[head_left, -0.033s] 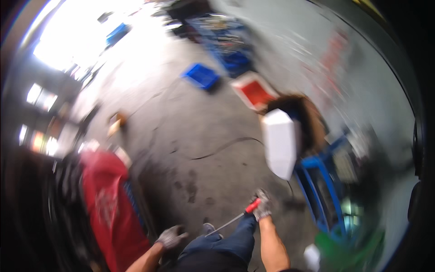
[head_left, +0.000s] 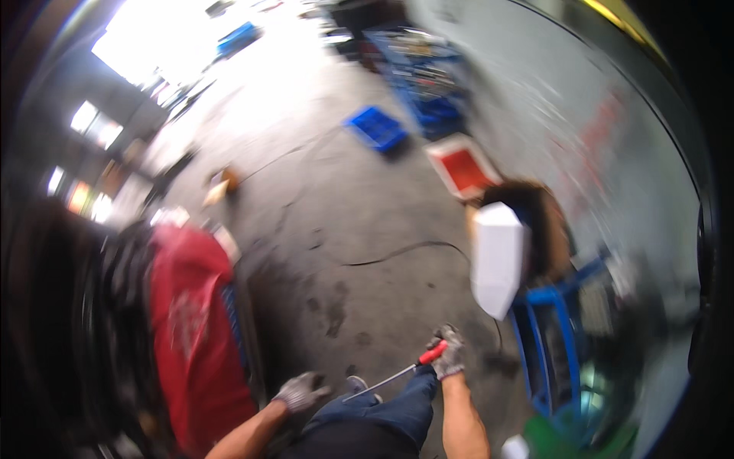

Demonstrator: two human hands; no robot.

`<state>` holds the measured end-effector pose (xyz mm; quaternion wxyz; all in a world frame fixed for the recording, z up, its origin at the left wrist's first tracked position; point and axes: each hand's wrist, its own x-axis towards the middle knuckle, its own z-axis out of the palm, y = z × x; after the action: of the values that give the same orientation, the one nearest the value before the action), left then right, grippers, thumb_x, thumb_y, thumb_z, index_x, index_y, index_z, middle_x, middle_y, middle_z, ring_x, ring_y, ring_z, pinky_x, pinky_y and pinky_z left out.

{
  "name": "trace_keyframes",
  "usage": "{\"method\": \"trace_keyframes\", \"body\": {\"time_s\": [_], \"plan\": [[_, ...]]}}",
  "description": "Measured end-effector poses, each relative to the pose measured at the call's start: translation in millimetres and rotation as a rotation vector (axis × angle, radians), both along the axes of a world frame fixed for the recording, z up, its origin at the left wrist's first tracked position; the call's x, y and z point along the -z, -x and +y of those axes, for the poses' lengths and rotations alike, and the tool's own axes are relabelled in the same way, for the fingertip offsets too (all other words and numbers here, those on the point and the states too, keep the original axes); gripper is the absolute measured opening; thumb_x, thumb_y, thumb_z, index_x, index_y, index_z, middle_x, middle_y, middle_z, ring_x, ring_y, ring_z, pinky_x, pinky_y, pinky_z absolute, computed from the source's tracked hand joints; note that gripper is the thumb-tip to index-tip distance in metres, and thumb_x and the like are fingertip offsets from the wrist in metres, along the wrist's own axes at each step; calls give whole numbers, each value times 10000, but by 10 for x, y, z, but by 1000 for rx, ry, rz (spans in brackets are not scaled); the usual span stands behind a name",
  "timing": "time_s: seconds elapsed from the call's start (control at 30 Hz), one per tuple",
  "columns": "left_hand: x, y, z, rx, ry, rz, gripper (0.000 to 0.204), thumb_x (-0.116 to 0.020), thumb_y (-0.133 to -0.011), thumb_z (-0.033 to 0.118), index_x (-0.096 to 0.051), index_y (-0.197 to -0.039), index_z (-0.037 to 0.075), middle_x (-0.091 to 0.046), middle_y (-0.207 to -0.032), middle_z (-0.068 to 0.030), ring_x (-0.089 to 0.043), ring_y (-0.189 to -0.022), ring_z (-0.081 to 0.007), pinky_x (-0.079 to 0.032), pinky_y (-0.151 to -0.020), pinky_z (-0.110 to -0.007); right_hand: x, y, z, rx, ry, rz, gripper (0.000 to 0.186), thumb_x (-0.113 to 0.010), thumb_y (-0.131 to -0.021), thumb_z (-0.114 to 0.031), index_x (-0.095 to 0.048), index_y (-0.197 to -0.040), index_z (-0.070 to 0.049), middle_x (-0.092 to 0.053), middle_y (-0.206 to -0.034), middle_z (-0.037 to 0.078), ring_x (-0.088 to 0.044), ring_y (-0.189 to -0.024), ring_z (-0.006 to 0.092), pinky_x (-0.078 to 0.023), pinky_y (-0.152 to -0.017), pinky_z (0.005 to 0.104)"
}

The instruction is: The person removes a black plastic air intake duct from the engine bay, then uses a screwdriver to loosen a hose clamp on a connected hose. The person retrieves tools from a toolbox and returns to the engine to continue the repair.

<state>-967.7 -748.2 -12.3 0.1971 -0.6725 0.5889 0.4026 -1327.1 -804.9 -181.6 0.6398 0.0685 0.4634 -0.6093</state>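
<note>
From where I stand, the clearest change is in the view itself: the person's head has swung a little, so the blue crate (head_left: 375, 128) on the concrete floor (head_left: 344, 191), the white tray with the red inside (head_left: 462, 170) and the tall white angular piece (head_left: 495, 260) all sit farther to the right than they did a moment ago, while the grip has not changed. The right hand (head_left: 451, 353), in a grey work glove, has its fingers closed around the red handle of a long screwdriver (head_left: 433, 353), just as before, and the thin metal shaft slants down to the left, above the blue jeans (head_left: 405, 405), its end near one shoe (head_left: 355, 384). The left hand (head_left: 302, 392), gloved too, hangs apart from the tool; its fingers are loosely spread, I see nothing in it, and it has shifted slightly to the right and up in the view. Beyond that hand, on the left, lies the red cover (head_left: 191, 329), which appears a touch farther right as well. The dark cable (head_left: 397, 251) curves over the floor toward the white piece, which stands in front of a brown cardboard box (head_left: 558, 237), and just below those is the blue frame (head_left: 569, 336). The smearing has eased slightly, so the crate's edges look crisper, though much near the rim stays blurred.
</note>
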Motion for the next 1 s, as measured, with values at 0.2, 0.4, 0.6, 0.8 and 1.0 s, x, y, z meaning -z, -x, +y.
{"method": "trace_keyframes", "body": {"time_s": [0.2,0.4,0.6,0.8,1.0], "plan": [[-541,-971,1143,-238,201,358,384,-491,-1015,364,-661,-1262,123,-694,-1192,-174,-649,-1143,-369,-510,-954,-466,-1416,-2181,-105,-396,196,-400,122,-684,-947,-228,-698,-1007,-123,-674,-842,6,-583,-629,136,-506,-557,331],[-642,-2127,2164,-462,404,389,375,-450,-1033,392,-693,-1221,176,-688,-1102,-168,-658,-1060,-376,-522,-887,-495,-1808,-3605,70,-543,412,-320,168,-647,-987,-222,-704,-1082,-97,-702,-896,48,-620,-616,153,-526,-555,355],[-662,-3047,2396,-763,435,375,436,-491,-1016,472,-708,-1186,135,-715,-1098,-184,-668,-1045,-390,-519,-895,-481,-1985,-4953,-349,-732,477,-288,186,-646,-997,-245,-679,-1088,-87,-683,-908,34,-610,-647,134,-513,-573,344],[-527,-3823,2015,-990,496,425,380,-582,-981,453,-769,-1108,148,-754,-1072,-103,-709,-1034,-283,-539,-916,-403,-2087,-6010,-1133,-826,615,-378,249,-593,-1024,-263,-690,-1169,-84,-745,-1008,63,-670,-728,133,-515,-605,311],[-774,-4929,1263,-1088,629,316,363,-659,-934,464,-792,-1011,135,-760,-938,-107,-726,-893,-307,-562,-817,-405,-2098,-7416,-2121,-1040,493,-227,213,-673,-968,-261,-652,-1063,-71,-670,-883,64,-633,-692,156,-523,-591,329]]}}
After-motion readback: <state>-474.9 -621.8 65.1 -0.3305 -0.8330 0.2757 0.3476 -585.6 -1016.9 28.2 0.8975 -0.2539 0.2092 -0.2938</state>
